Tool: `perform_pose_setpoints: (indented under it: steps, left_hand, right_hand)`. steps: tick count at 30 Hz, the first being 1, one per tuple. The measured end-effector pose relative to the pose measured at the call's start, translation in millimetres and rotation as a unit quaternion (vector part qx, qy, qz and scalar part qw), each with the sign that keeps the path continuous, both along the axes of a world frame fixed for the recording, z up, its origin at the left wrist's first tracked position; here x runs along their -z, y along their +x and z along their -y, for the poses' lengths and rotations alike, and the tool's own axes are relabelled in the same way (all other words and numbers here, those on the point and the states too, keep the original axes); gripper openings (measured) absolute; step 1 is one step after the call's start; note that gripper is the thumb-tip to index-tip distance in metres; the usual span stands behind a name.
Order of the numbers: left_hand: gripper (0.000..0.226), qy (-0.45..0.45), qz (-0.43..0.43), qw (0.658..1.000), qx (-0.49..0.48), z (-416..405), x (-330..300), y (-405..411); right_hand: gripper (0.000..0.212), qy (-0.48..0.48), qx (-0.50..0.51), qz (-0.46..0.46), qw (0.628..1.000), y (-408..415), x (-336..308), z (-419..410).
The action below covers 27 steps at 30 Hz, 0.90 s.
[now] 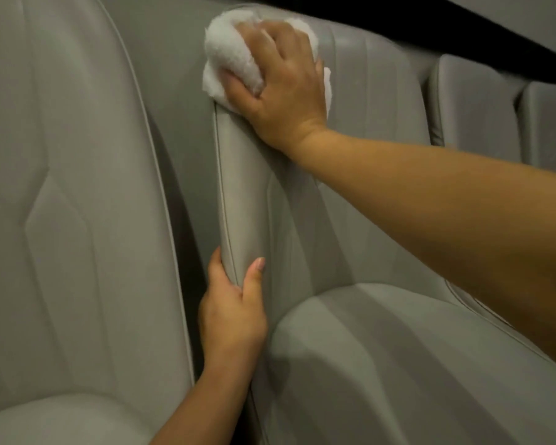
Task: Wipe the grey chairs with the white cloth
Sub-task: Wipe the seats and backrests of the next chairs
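White and fluffy, the cloth (pixel 230 64) is bunched into a thick wad at the top left corner of the backrest of the grey chair (pixel 350 203) in the middle of the view; it sits pressed against the upholstery, and parts of it bulge out to the left of the hand and past its far side; the right hand (pixel 281 88) lies over the cloth with its fingers curled down into the wad, gripping it and holding it flat to the chair; its bare forearm (pixel 446 213) stretches in from the right edge, crossing in front of the backrest; lower down, the left hand (pixel 231 313) clasps the piped left edge of the same backrest, thumb on the front face and the other fingers wrapped round behind the edge, closed on it; its arm rises from the bottom of the frame; the seat cushion (pixel 398 364) of this chair fills the lower right, smooth and rounded at its near corner; just to the left stands a second grey chair (pixel 68 203), its tall backrest stitched with an angular panel, with only a narrow dark gap between the two; to the right, beyond the forearm, further grey backrests (pixel 472 101) stand in a row; a dark band (pixel 511 36) runs diagonally across the upper right behind the chairs
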<state>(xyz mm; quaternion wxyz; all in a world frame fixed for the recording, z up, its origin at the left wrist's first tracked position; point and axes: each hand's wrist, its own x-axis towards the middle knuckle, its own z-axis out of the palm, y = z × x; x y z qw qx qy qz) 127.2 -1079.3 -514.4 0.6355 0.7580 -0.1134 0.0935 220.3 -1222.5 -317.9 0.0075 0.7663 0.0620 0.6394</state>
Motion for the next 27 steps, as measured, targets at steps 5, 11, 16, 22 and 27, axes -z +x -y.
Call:
perform_pose_setpoints:
  steps: [5, 11, 16, 22, 27]
  left_hand:
    - [0.060, 0.011, 0.014, 1.000, -0.015, 2, -2, -2]
    - [0.059, 0.026, -0.005, 1.000, -0.017, 3, -4, -3]
    - [0.062, 0.011, -0.034, 0.999, -0.012, 3, -6, -2]
    - [0.056, 0.032, 0.000, 0.999, -0.012, 0, -3, -5]
    - [0.057, 0.018, 0.008, 1.000, -0.011, 2, -2, -3]
  right_hand:
    - [0.061, -0.015, -0.014, 0.004, 1.000, -11, 44, 12]
    - [0.055, -0.046, -0.053, -0.024, 0.997, -34, 122, 31]
    - [0.069, -0.156, 0.042, -0.035, 0.986, -16, 45, 47]
    - [0.060, 0.060, 0.159, -0.046, 0.984, 30, -103, 34]
    - [0.049, 0.017, 0.025, 0.037, 0.999, 26, -55, 52]
